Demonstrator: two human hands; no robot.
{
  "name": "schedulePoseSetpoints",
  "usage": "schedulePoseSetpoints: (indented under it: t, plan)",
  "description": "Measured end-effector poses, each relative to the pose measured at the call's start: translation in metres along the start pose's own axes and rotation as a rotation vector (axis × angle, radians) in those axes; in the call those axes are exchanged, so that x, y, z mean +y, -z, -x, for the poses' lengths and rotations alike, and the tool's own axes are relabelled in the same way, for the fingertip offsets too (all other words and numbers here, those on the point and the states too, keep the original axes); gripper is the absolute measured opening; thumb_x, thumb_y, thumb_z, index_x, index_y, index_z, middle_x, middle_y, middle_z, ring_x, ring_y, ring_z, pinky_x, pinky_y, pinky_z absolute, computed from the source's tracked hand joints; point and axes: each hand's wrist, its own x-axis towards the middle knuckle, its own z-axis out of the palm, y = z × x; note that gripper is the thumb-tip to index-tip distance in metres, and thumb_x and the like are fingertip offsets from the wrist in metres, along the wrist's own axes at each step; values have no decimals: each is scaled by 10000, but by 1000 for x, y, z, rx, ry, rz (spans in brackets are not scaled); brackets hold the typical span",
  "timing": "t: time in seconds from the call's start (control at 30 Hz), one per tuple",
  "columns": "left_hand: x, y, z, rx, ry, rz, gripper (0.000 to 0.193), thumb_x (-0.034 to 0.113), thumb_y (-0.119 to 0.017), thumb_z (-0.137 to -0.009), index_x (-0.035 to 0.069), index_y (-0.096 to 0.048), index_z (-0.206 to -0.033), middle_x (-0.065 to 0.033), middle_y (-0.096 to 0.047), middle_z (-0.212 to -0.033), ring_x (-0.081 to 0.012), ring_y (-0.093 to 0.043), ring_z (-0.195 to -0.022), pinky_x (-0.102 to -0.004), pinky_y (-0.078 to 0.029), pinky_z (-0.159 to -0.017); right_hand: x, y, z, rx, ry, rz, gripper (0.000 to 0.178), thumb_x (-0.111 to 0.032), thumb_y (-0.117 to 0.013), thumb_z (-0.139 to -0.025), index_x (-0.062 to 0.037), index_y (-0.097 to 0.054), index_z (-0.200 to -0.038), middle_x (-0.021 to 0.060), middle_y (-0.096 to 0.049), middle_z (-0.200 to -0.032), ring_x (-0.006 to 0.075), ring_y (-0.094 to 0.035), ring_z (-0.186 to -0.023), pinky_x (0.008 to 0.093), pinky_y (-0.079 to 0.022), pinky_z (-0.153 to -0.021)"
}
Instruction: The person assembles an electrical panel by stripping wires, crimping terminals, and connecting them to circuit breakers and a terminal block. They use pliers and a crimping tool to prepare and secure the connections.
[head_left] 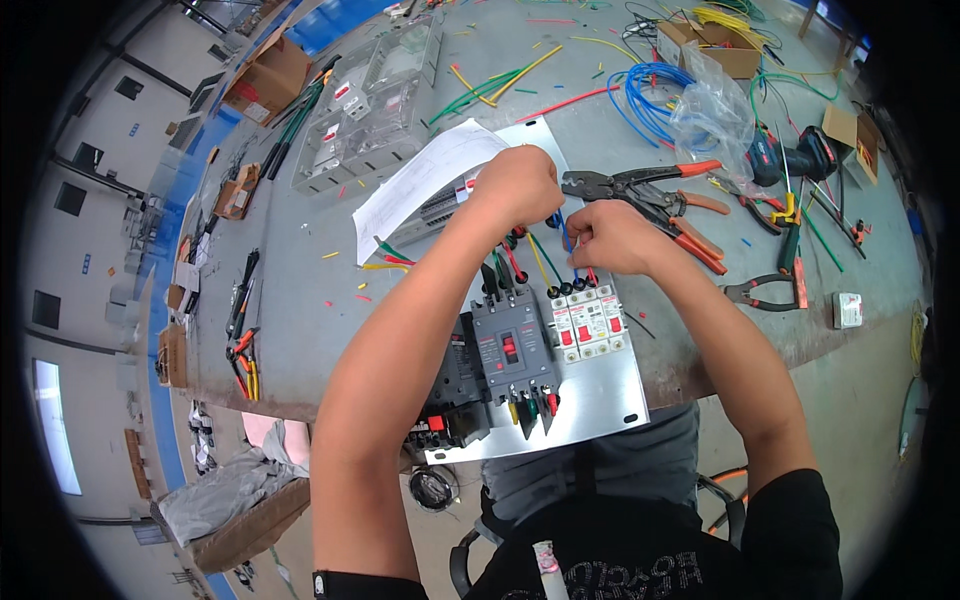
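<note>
Above a metal mounting plate (600, 385) both of my hands are at a bundle of short wires. My left hand (520, 185) is closed, its fingertips mostly hidden; blue shows just under it. Close by on the right, my right hand (612, 238) pinches at a blue wire (568, 238) that rises from a row of small white breakers (587, 325) with red switches. Left of these sits a larger grey circuit breaker (512, 345), with red, green and yellow wires at its top. A black contactor-like block (455, 372) stands beside it, partly behind my left arm.
A paper sheet (425, 190) leans over the plate's far left. Right of my hands lie crimping pliers (650, 190) and cutters (770, 290). Farther off are a blue wire coil (645, 100), a clear plastic bag (712, 120), a cordless drill (795, 158) and a grey parts organizer (370, 105).
</note>
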Motion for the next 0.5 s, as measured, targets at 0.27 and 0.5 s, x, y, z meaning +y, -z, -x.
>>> schedulePoseSetpoints:
  t: [0.27,0.5]
  plan:
    - [29,2,59,13,-200,-11,119,139,-756,-815,32,-756,-868,-147,-721,-826,-363,-691,-798,-455,-557,-738,11,-6,-8,62,-46,8,234,-186,-835,-663,-89,-739,-853,131,-733,-850,334,-719,-891,428,-566,-808]
    - [22,-22,92,46,-636,-265,65,91,-746,-823,64,-722,-876,-77,-665,-824,-266,-693,-892,-510,-477,-1036,10,2,-15,-31,-41,16,191,-141,-808,-698,-87,-767,-876,138,-746,-870,322,-725,-876,418,-570,-791]
